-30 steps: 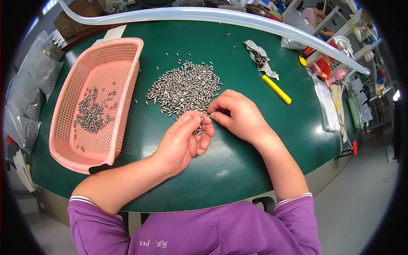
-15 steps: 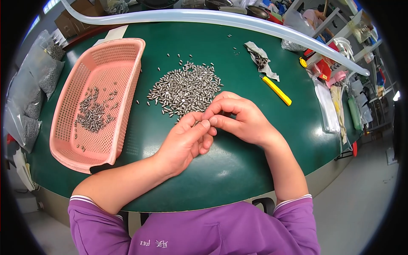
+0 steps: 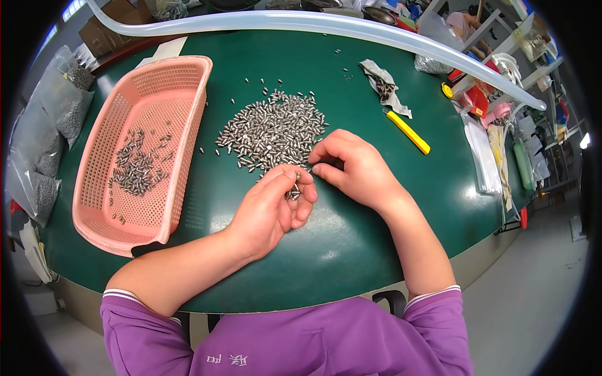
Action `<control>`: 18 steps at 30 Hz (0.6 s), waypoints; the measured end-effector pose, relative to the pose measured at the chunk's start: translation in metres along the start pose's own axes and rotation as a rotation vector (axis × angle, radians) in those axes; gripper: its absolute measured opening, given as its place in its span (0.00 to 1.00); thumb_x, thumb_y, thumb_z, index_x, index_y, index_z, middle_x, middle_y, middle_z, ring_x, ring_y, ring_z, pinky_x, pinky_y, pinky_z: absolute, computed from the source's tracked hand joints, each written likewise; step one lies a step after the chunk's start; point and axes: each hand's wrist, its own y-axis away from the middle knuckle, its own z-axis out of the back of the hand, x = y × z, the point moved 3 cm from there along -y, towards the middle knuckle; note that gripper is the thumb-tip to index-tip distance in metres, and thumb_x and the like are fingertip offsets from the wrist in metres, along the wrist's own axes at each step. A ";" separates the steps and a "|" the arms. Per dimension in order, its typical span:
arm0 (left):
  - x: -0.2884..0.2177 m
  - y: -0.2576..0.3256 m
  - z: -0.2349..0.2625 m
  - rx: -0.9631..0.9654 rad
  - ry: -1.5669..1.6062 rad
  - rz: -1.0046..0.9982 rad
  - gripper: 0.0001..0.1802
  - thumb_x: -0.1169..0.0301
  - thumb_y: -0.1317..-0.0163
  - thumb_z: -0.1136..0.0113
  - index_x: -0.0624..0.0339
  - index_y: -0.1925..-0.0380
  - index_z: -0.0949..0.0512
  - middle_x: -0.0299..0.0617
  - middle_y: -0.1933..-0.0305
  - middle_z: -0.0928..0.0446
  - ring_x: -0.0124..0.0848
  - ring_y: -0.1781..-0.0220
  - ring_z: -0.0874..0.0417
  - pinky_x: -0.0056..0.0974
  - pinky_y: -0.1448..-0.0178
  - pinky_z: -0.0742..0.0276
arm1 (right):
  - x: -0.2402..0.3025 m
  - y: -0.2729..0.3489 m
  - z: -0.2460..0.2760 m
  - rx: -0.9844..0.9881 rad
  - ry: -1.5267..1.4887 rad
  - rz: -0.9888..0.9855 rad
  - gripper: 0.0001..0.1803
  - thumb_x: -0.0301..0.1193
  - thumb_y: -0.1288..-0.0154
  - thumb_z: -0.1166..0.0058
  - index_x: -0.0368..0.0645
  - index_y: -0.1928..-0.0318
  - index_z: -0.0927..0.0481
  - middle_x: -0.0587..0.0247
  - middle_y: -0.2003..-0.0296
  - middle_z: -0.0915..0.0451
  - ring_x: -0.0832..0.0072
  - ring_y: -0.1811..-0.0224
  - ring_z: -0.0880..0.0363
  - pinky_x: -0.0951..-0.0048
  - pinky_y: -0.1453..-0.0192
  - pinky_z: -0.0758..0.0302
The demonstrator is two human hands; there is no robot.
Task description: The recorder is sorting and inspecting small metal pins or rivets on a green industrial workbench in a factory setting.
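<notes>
My left hand [image 3: 269,210] is closed on several small bullet-shaped metal parts. One metal part [image 3: 298,177] sticks up between its thumb and index finger, and others [image 3: 293,193] lie in the curled fingers. Just right of it is my right hand [image 3: 351,166], thumb and index finger drawn together at the near right edge of the pile; whatever is between those tips is too small to make out. The pile of silvery metal parts [image 3: 273,128] lies on the green table beyond both hands.
At left stands a pink plastic basket [image 3: 179,182] with some metal parts inside. A yellow cutter knife [image 3: 409,133] and a crumpled cloth [image 3: 395,100] lie at right. Filled clear bags [image 3: 47,144] line the left edge. A pale tube [image 3: 313,24] arches across the far side.
My right hand has drawn away from the left fingertips, slightly right and toward the pile. The part pinched in my left hand now shows. My left hand has hardly moved.
</notes>
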 end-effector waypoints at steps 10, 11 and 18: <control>0.000 0.000 0.000 0.003 -0.018 -0.028 0.13 0.64 0.31 0.64 0.58 0.60 0.31 0.41 0.65 0.30 0.29 0.73 0.33 0.31 0.69 0.38 | 0.006 0.002 -0.002 0.066 0.143 0.058 0.04 0.29 0.48 0.44 0.45 0.69 0.22 0.62 0.69 0.26 0.63 0.60 0.26 0.65 0.57 0.28; 0.000 0.000 0.000 0.004 -0.018 -0.028 0.13 0.64 0.31 0.64 0.58 0.60 0.31 0.41 0.65 0.30 0.29 0.73 0.33 0.31 0.69 0.38 | 0.006 0.003 -0.003 0.050 0.174 0.071 0.04 0.29 0.47 0.44 0.45 0.69 0.22 0.62 0.68 0.26 0.63 0.60 0.27 0.64 0.57 0.28; 0.000 0.000 0.000 0.002 -0.004 -0.009 0.10 0.65 0.32 0.61 0.57 0.61 0.32 0.40 0.66 0.30 0.28 0.73 0.33 0.31 0.70 0.39 | 0.007 0.003 0.001 0.033 0.103 0.130 0.07 0.25 0.48 0.43 0.42 0.65 0.23 0.61 0.68 0.27 0.65 0.64 0.25 0.68 0.62 0.26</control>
